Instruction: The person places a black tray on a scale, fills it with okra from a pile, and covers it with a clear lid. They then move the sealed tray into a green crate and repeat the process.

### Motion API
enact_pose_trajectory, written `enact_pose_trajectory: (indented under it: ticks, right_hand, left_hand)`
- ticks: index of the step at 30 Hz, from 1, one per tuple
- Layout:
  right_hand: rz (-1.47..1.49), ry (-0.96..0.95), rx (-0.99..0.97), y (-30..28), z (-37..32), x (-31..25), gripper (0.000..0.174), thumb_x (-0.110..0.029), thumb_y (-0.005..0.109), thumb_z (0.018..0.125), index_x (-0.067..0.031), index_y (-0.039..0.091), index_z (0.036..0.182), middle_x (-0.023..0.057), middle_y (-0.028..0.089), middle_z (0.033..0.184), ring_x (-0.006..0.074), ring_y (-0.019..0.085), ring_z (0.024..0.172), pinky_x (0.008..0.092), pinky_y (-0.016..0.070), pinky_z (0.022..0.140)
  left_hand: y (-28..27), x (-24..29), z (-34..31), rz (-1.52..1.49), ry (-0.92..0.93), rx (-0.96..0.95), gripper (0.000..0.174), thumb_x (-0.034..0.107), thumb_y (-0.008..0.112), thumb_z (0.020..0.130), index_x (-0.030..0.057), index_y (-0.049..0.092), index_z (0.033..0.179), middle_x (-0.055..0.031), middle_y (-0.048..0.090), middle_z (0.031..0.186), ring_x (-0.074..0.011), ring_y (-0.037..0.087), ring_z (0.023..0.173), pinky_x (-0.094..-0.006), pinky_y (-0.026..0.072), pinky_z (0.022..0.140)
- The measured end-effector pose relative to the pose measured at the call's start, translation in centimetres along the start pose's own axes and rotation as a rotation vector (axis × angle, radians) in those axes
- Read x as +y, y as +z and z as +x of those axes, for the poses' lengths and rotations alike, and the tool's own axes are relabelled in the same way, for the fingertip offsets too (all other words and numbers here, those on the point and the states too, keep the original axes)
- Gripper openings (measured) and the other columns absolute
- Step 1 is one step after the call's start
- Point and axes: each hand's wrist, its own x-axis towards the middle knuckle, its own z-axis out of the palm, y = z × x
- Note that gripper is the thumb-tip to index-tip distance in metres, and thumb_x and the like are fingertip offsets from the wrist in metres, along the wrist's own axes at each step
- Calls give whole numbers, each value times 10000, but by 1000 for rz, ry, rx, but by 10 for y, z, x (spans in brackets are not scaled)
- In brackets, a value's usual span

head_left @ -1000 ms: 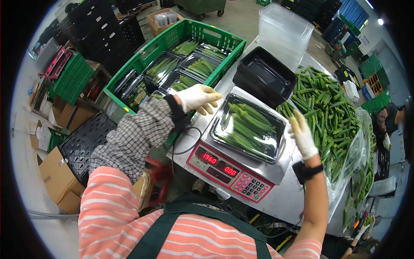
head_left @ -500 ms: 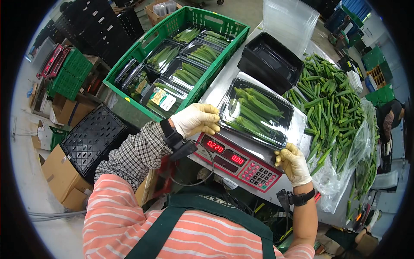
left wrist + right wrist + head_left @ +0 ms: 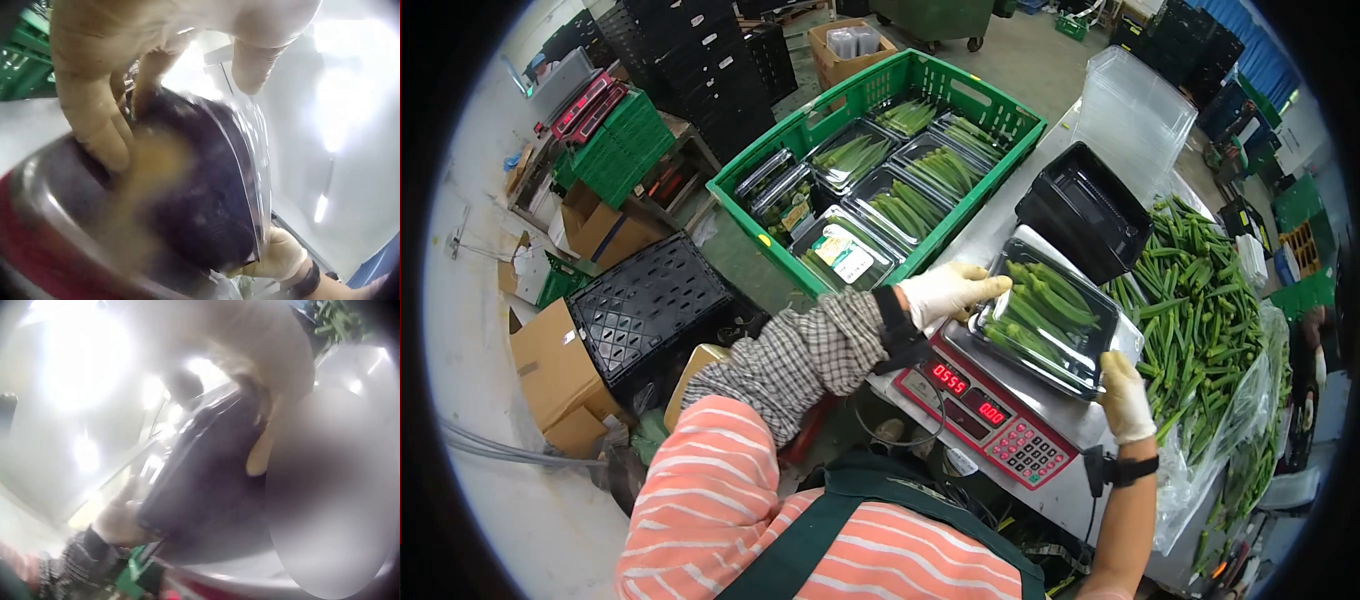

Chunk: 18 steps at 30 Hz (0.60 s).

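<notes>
A clear-lidded black tray of okra [image 3: 1040, 310] is held tilted over the metal plate [image 3: 975, 345] of a red-and-silver weighing scale [image 3: 985, 415]. My gloved left hand [image 3: 950, 293] grips its left edge, thumb on the lid side and fingers curled beneath. The gloved right hand [image 3: 1127, 398] pinches the near right corner. In the left wrist view the tray's dark underside [image 3: 206, 181] shows, with the left fingers [image 3: 103, 134] at its edge. The tray [image 3: 206, 469] is blurred in the right wrist view. Red digits glow on the scale's display [image 3: 965, 390].
A green crate [image 3: 990, 220] with several packed okra trays stands at the left. Behind the scale are black empty trays [image 3: 1085, 210] and stacked clear lids [image 3: 1135, 115]. Loose okra [image 3: 1200, 320] covers the table's right side, beside a plastic bag [image 3: 1215, 460].
Both hands have come from apart beside the tray to its edges and now hold it, lifted at an angle from the plate. The display digits have changed. The head view has shifted.
</notes>
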Motion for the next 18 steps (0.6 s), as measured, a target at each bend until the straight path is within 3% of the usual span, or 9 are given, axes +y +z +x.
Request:
enact_pose_trajectory:
  ticks: [2,3,4,8,10,12,14,17,18]
  right_hand:
    - [3,-52,-32,36,-7,-22,338,-205,550,878,-22,474,1153,58,542,1035,120,543,886,266,510,680]
    - [31,-123,-60,53,-13,-33,353,-196,558,872,-19,466,1162,60,538,1042,124,544,887,267,510,689]
    - [62,-198,-83,69,-17,-45,368,-188,566,865,-16,458,1172,62,533,1048,128,546,889,268,511,698]
    - [51,-222,-405,116,-26,-85,543,-173,599,848,10,362,1301,126,499,1149,149,544,910,285,496,753]
    - [-138,-387,-298,106,-17,-93,557,-195,602,855,23,361,1308,155,497,1190,168,559,957,273,485,752]
    - [-113,-347,-181,75,-13,-100,522,-233,607,855,38,419,1260,149,550,1125,174,584,920,263,487,732]
    - [-170,-300,-106,47,-10,-101,490,-300,610,849,46,502,1179,135,604,1007,179,608,821,263,496,672]
    - [-256,-269,-81,21,2,-104,472,-311,615,841,40,529,1144,128,607,996,175,607,810,265,492,650]
    - [-356,-273,-70,15,7,-109,441,-287,584,864,43,519,1149,118,603,999,159,601,808,250,492,659]
  left_hand:
    - [1,-14,8,152,340,84,557,345,615,839,-44,476,1213,-87,567,1059,-169,518,945,-307,415,838]
    - [-14,-13,3,241,369,161,533,312,630,832,-27,474,1213,-76,562,1070,-162,504,973,-317,414,839]
    - [-13,-6,-17,-54,390,245,488,268,634,830,-14,478,1197,-65,569,1031,-146,512,967,-303,415,841]
    - [-82,32,-79,-204,388,290,409,257,630,822,-9,526,1115,-57,604,960,-118,569,847,-265,452,769]
    - [-137,32,-97,-70,391,474,411,245,635,823,-30,522,1107,-68,603,964,-119,579,845,-257,461,766]
    - [-189,23,-103,26,366,659,417,250,659,813,-34,525,1087,-56,603,917,-107,573,817,-251,465,727]
    - [-235,9,-102,105,262,704,423,276,666,807,-39,533,1055,-53,596,879,-110,567,786,-256,464,713]
    - [-254,-6,-79,336,98,630,431,317,677,792,-47,565,993,-51,588,833,-116,548,756,-256,444,680]
    - [-255,-19,-67,397,97,636,467,306,674,795,-67,551,1048,-69,594,870,-125,550,767,-252,441,691]
